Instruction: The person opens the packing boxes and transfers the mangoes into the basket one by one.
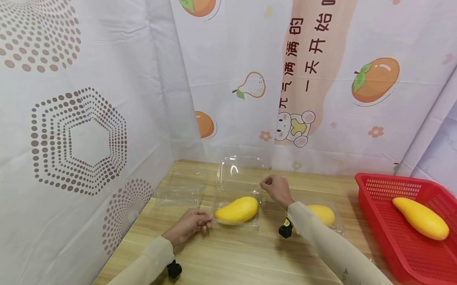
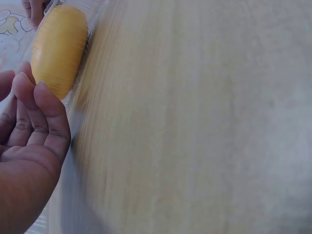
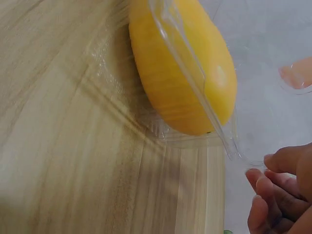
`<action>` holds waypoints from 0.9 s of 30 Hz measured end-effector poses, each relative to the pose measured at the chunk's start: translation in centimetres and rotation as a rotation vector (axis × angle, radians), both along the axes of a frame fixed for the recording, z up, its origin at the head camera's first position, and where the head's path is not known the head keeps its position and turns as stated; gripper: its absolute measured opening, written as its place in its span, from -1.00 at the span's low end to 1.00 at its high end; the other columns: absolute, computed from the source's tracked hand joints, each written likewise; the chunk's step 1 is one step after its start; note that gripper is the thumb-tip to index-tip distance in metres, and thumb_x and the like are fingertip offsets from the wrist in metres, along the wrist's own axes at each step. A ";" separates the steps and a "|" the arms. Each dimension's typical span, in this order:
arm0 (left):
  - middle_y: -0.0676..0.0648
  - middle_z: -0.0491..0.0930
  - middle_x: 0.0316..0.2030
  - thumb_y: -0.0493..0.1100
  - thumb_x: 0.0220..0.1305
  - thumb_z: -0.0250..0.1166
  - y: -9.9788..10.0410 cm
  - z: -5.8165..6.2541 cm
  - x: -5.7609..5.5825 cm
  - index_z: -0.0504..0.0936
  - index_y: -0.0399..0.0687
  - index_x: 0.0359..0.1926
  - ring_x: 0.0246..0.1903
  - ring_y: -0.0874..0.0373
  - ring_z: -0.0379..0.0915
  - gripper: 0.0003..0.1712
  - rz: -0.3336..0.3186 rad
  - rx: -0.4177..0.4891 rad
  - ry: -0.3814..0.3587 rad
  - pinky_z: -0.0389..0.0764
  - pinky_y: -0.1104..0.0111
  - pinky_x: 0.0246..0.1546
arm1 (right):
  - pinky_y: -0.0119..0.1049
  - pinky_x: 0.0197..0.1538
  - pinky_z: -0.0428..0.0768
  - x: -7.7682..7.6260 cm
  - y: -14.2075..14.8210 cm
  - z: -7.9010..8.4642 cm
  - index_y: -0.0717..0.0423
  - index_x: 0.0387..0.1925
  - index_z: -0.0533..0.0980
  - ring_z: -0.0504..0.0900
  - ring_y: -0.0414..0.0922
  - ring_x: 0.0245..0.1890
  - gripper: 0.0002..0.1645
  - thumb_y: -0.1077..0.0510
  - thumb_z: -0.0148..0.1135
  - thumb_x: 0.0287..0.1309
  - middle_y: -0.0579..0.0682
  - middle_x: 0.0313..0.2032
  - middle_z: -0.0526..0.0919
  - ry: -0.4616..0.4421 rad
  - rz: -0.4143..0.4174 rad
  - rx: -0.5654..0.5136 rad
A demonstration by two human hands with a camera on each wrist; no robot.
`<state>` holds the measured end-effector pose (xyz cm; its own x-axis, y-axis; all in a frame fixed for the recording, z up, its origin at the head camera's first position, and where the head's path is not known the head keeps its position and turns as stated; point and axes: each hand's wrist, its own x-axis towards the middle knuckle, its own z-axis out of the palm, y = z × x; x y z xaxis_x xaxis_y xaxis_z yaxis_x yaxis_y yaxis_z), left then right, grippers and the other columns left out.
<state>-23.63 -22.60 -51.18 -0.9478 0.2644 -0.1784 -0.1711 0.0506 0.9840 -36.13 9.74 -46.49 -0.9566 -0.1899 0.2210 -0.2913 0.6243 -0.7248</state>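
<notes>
A yellow mango point(image 1: 238, 210) lies in a clear plastic clamshell box point(image 1: 257, 222) on the wooden table. The box's lid point(image 1: 232, 176) stands raised at the back. My right hand point(image 1: 278, 189) pinches the lid's corner between thumb and fingertips; in the right wrist view the lid's edge point(image 3: 197, 84) crosses over the mango point(image 3: 156, 68). At the box's front left corner, my left hand point(image 1: 191, 226) holds the rim with thumb and fingertips. The left wrist view has those fingers point(image 2: 51, 105) right beside one end of the mango point(image 2: 61, 48).
Left of the box sits another clear plastic box point(image 1: 180, 195). Under my right forearm is a clear box point(image 1: 339, 228) with a yellow fruit point(image 1: 322, 214) in it. A red basket point(image 1: 377, 234) with a long yellow fruit point(image 1: 420, 218) stands at the right. Printed curtains point(image 1: 232, 45) hang behind.
</notes>
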 end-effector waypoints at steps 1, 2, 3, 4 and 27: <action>-0.11 0.64 -0.35 -0.17 0.45 0.29 0.0 0.0 0.0 0.61 -0.55 -0.04 -0.39 0.19 0.48 -0.61 0.000 0.002 0.000 0.55 0.42 -0.35 | -0.13 -0.17 0.67 0.0 0.0 0.0 0.17 -0.29 0.72 0.68 -0.08 -0.31 -0.86 0.15 0.37 0.29 -0.01 -0.33 0.77 -0.009 -0.003 0.002; -0.11 0.64 -0.35 -0.17 0.45 0.30 0.0 0.0 0.0 0.62 -0.55 -0.04 -0.39 0.19 0.48 -0.61 0.000 0.003 0.001 0.55 0.42 -0.35 | -0.14 -0.19 0.67 0.0 0.0 0.0 0.18 -0.28 0.72 0.68 -0.07 -0.32 -0.85 0.16 0.37 0.29 -0.01 -0.34 0.77 -0.019 -0.005 0.006; -0.11 0.64 -0.34 -0.17 0.45 0.30 0.0 0.0 0.0 0.62 -0.54 -0.04 -0.39 0.19 0.48 -0.61 -0.001 0.005 0.001 0.55 0.42 -0.35 | -0.15 -0.21 0.66 0.0 0.1 -0.1 0.19 -0.29 0.73 0.68 -0.08 -0.33 -0.85 0.16 0.37 0.30 -0.01 -0.35 0.77 -0.026 -0.007 0.013; -0.11 0.64 -0.34 -0.16 0.45 0.30 0.0 0.0 0.0 0.62 -0.53 -0.04 -0.39 0.19 0.48 -0.61 -0.002 0.005 0.002 0.55 0.42 -0.35 | -0.17 -0.24 0.66 0.0 0.1 -0.1 0.20 -0.29 0.73 0.68 -0.08 -0.34 -0.84 0.17 0.36 0.30 -0.01 -0.36 0.77 -0.029 -0.006 0.024; -0.15 0.65 -0.31 -0.16 0.44 0.30 -0.1 -0.3 -0.2 0.63 -0.51 -0.04 -0.37 0.18 0.49 -0.62 -0.005 0.006 0.003 0.56 0.42 -0.34 | -0.44 -0.67 0.22 0.4 -0.2 -1.2 0.26 -0.71 0.55 0.25 -0.24 -0.78 -0.48 0.13 0.24 0.40 -0.10 -0.80 0.43 -0.133 0.045 0.141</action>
